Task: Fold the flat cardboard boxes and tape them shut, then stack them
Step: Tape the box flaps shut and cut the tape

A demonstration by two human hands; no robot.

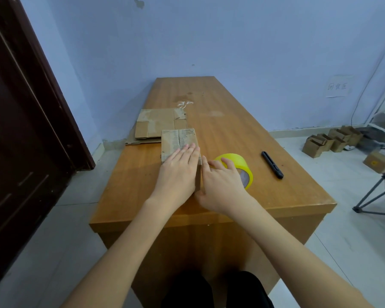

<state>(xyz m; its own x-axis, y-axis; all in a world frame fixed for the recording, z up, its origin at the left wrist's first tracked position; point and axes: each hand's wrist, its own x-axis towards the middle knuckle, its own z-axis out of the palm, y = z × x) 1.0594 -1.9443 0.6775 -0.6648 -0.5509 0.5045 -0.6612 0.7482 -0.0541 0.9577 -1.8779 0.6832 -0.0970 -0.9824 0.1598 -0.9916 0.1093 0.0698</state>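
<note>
both hands at frame centre: left hand pressing folded box flat-fingered, right hand gripping yellow tape roll (keep flaps flush).

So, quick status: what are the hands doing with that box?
Left hand flat on folded box. Right hand on box's side, fingers over yellow tape roll. Flat cardboard waits behind. Nothing in the way.

soft even indoor light, faint shadows, slightly blurry, wide-angle bending at the edges.
</note>
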